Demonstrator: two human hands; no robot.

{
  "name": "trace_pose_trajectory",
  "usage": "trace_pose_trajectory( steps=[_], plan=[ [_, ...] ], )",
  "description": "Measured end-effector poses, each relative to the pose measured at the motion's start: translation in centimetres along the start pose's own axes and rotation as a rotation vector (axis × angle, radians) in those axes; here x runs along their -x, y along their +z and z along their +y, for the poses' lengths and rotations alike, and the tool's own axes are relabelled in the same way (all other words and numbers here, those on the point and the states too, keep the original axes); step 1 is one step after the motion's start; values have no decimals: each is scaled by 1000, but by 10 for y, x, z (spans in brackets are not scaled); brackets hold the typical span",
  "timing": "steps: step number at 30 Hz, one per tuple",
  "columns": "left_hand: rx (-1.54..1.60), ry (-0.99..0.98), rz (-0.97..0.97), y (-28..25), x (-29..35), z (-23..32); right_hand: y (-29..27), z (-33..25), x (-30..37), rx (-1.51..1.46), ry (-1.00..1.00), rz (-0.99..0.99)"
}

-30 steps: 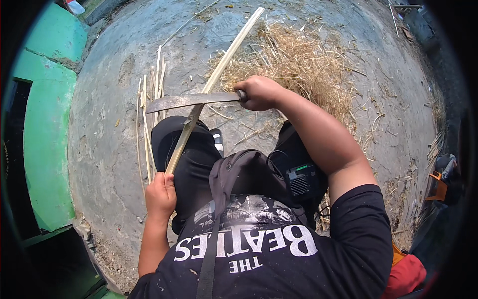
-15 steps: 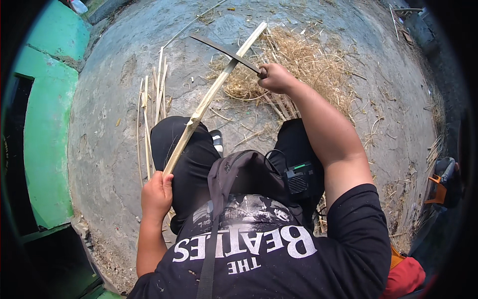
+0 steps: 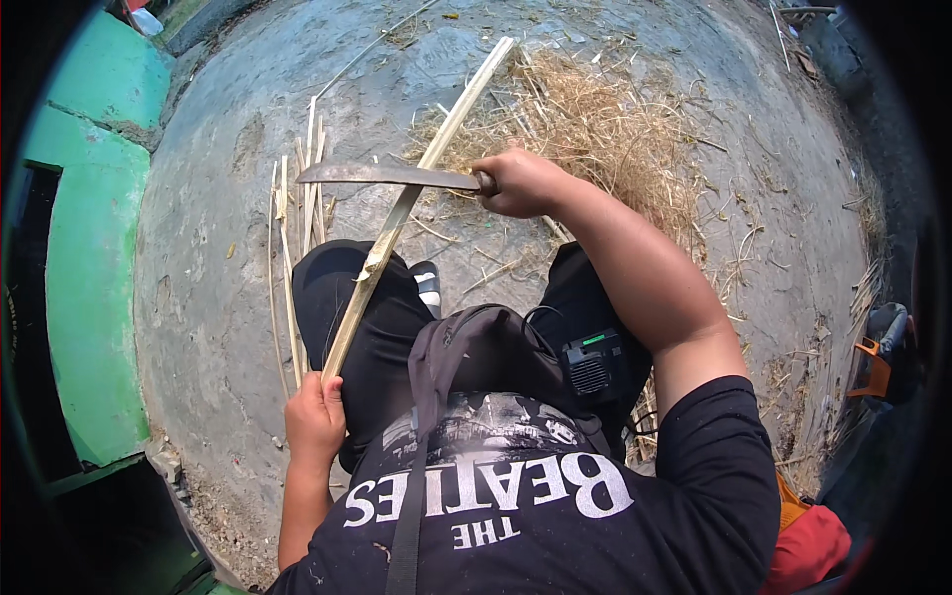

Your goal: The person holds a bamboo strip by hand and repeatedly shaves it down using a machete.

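My left hand (image 3: 315, 416) is closed around the near end of a long, pale split bamboo strip (image 3: 372, 268). The strip slants up over my left thigh, its far end reaching out over the ground ahead. A rough notch or node shows partway along it. In my right hand (image 3: 523, 183) is the handle of a machete (image 3: 377, 176), gripped with the fingers wrapped round. Its dark blade points left and lies across the upper part of the strip, seemingly against it.
A heap of curly shavings (image 3: 605, 129) covers the ground ahead right. Several thin strips (image 3: 288, 238) lie left of my left knee. A green wall (image 3: 94, 288) stands at the left. Something with an orange frame (image 3: 871, 369) and red cloth (image 3: 808, 548) lie at the right.
My right hand has drawn the machete nearer along the strip, and its blade has turned from slanting to almost level. My left hand keeps its hold, slightly lower in view.
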State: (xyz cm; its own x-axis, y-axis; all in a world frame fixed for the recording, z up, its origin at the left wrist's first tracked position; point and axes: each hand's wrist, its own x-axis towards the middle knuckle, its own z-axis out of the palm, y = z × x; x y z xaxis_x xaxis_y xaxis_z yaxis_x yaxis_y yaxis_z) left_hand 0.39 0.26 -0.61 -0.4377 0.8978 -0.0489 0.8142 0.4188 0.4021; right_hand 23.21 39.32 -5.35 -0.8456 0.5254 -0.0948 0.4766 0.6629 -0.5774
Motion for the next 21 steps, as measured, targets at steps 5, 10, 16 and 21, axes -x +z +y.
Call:
trace_pose_trajectory(
  steps=[5,10,16,21],
  plan=[
    [-8,53,18,3,-7,-5,-10,24,-5,-83,154,-46],
    [-65,40,-5,1,-10,-14,-4,13,0,-67,146,28],
    [-98,79,72,7,-14,-14,-16,37,-4,-168,270,18],
    [-112,65,52,4,-10,-17,-9,24,-2,-136,251,153]
  ],
)
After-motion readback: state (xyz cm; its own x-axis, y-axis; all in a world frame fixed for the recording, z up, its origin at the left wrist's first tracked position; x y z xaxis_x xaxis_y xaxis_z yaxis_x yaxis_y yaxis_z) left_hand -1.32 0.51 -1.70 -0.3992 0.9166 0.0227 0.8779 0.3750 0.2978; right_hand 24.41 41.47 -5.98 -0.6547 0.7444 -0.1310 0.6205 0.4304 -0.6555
